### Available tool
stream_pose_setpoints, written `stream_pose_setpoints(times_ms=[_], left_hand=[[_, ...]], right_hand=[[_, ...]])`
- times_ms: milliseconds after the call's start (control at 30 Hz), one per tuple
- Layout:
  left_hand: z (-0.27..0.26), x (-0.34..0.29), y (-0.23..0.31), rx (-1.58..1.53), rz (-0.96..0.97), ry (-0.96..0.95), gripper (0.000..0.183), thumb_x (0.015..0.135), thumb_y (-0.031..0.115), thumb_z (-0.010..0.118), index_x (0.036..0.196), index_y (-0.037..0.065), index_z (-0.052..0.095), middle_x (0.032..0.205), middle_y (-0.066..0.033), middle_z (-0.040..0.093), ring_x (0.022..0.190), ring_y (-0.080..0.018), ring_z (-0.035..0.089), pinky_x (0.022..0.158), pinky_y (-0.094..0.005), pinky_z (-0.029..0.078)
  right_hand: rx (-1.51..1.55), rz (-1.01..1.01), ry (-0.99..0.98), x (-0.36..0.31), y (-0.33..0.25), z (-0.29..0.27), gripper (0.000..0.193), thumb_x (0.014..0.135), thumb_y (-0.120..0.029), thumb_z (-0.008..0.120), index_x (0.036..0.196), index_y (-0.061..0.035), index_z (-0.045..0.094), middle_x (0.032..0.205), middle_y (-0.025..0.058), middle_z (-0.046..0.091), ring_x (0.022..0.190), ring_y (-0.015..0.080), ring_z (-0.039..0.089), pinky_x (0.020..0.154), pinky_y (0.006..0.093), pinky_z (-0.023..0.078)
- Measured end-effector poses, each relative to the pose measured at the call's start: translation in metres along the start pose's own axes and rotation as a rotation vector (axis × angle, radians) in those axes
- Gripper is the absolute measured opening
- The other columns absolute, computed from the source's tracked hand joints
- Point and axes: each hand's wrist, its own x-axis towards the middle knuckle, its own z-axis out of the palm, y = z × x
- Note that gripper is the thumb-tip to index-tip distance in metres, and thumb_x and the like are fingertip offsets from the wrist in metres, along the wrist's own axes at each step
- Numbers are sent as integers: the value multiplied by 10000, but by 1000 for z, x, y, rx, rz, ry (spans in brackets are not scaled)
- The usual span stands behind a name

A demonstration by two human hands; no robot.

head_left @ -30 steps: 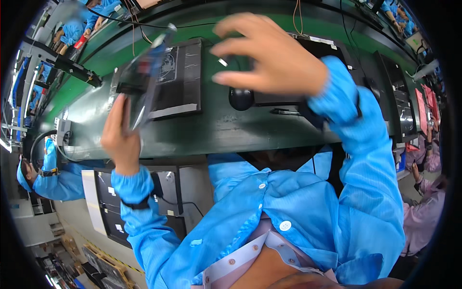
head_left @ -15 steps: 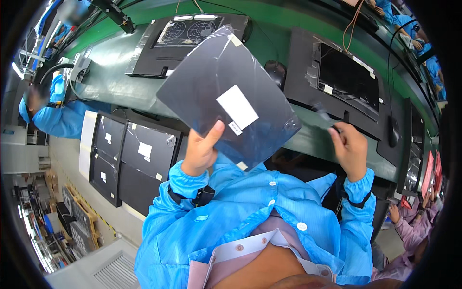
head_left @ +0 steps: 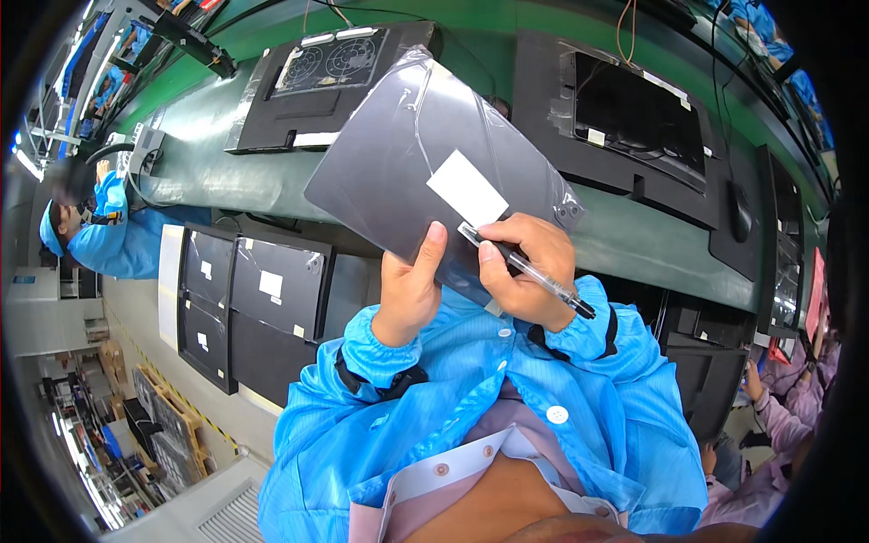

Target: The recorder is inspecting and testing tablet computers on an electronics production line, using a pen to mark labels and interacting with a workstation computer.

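My left hand (head_left: 409, 294) grips the lower edge of a dark tablet (head_left: 380, 149), thumb on top and fingers hidden beneath. Clear film covers the tablet, which tilts up in front of me. A white rectangular label (head_left: 466, 188) sits on its back, and a camera bump (head_left: 568, 213) shows at the right corner. In my closed right hand (head_left: 536, 262) is a clear pen with a black end (head_left: 554, 288). One end of the pen lies just below the white label, over the tablet; whether it touches the surface I cannot tell.
On the green bench (head_left: 634, 231) lie two black fixtures, one with a fan-patterned panel (head_left: 330, 63), another with a dark screen (head_left: 634, 118). A mouse (head_left: 741, 213) rests at the right. Film-wrapped tablets (head_left: 272, 312) fill a tray at my left. A co-worker in blue (head_left: 118, 240) is farther left.
My right hand has moved left with the pen, from beside the tablet to over its lower part. The tablet, still in my left hand, has shifted slightly right.
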Motion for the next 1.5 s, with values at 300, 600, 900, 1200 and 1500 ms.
stream_pose_setpoints(times_ms=[300, 600, 900, 1200, 1500], left_hand=[[3, -1, 5, 37, 1, 87, 254, 1040, 146, 588, 1255, 13, 606, 1174, -54, 649, 1064, -127, 598, 923, -287, 475], [-143, -105, 136, 89, -45, 508, 416, 1012, 162, 613, 1383, 6, 508, 1283, -116, 627, 1124, -231, 648, 968, -387, 535], [-308, -290, 149, -111, -175, 933, 389, 998, 163, 613, 1325, -38, 553, 1220, -149, 675, 1102, -279, 674, 1001, -422, 533], [-357, -306, 128, 7, -301, 905, 330, 987, 270, 652, 1193, 11, 649, 1125, -99, 715, 984, -237, 694, 874, -394, 563], [-199, -139, 125, 1921, -11, 689, 382, 947, 353, 709, 1032, -19, 704, 841, -192, 696, 755, -332, 652, 700, -457, 523]], right_hand=[[-41, -61, -60, -9, 7, 5, 203, 772, -39, 725, 961, -8, 660, 753, 128, 664, 623, 278, 654, 576, 359, 502], [-642, 238, -313, -11, 10, -51, 243, 870, -21, 690, 1109, -47, 655, 962, 174, 601, 861, 382, 629, 733, 419, 508], [-858, 329, -229, -40, 44, -78, 328, 916, -169, 731, 1210, -35, 674, 785, 76, 497, 686, 205, 510, 640, 333, 457], [-761, 247, -183, -37, 44, -72, 383, 883, -178, 745, 1235, -48, 671, 852, 100, 627, 707, 248, 588, 654, 363, 495], [-781, 145, -14, -67, 43, -113, 385, 827, -231, 745, 1156, -66, 632, 892, 97, 611, 810, 300, 605, 715, 400, 489]])
